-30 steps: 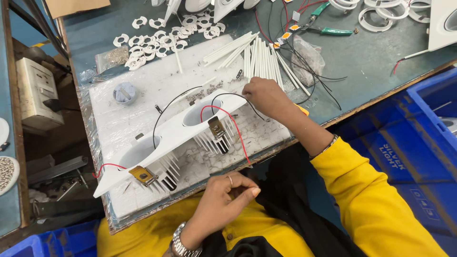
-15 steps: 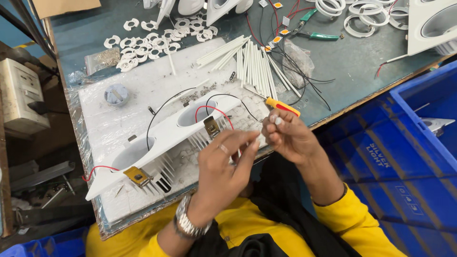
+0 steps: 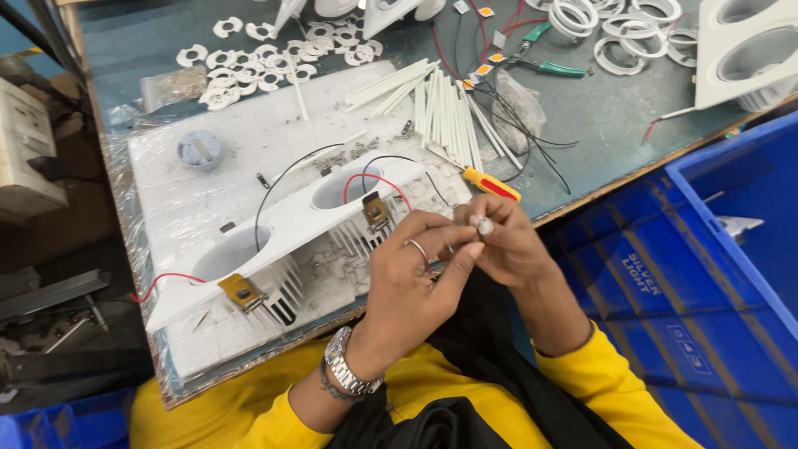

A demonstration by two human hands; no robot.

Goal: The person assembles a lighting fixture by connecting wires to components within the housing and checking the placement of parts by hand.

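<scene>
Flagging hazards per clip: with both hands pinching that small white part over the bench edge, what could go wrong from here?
The small white part, pinched between left hand and right hand past the table edge, could drop toward the blue crates. The screwdriver lies near that edge and might get knocked off. The red wire close by could snag.

white plastic rods (image 3: pixel 445 108) fanned on bench; yellow-handled screwdriver (image 3: pixel 490 184) beside them; green-handled pliers (image 3: pixel 559 68) further back; white rings (image 3: pixel 628 29) at rear; blue plastic crate (image 3: pixel 731 241) alongside bench.

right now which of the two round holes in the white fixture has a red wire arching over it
The hole nearer the hands; a red wire arches over it. The other hole, toward the fixture's far end, has none over it.
</scene>
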